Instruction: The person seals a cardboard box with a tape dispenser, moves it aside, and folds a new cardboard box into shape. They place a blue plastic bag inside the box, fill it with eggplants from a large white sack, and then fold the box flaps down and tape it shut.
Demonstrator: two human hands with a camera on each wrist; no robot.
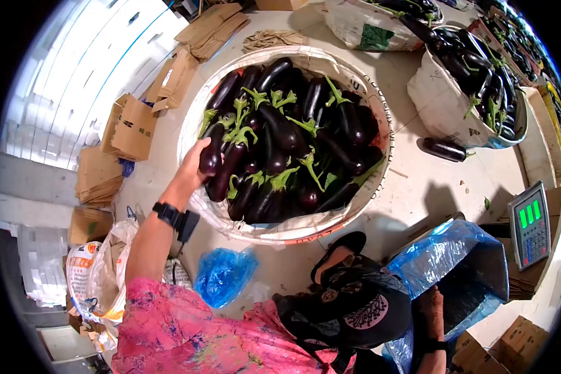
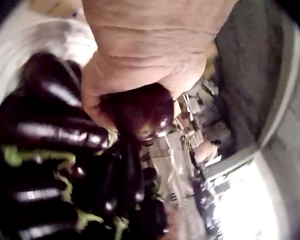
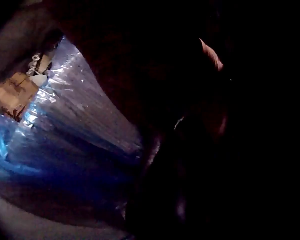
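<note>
The left hand [image 1: 192,167] grips a dark purple eggplant [image 1: 211,153] at the left side of a round, white-lined basket [image 1: 279,235] full of eggplants. In the left wrist view the fingers and thumb of that hand [image 2: 140,70] curl round the eggplant's rounded end [image 2: 145,112]. At the lower right, the right hand [image 1: 431,305] reaches inside a box lined with blue plastic [image 1: 433,258]. The right wrist view is very dark: the plastic lining [image 3: 85,120] shows on the left, and what the fingers do is hidden.
A scale display [image 1: 530,224] stands right of the lined box. More eggplants fill bags [image 1: 442,100] at the upper right, with a loose eggplant [image 1: 444,149] on the floor. A blue plastic bag [image 1: 224,276] lies below the basket. Cardboard boxes [image 1: 131,128] stand at the left.
</note>
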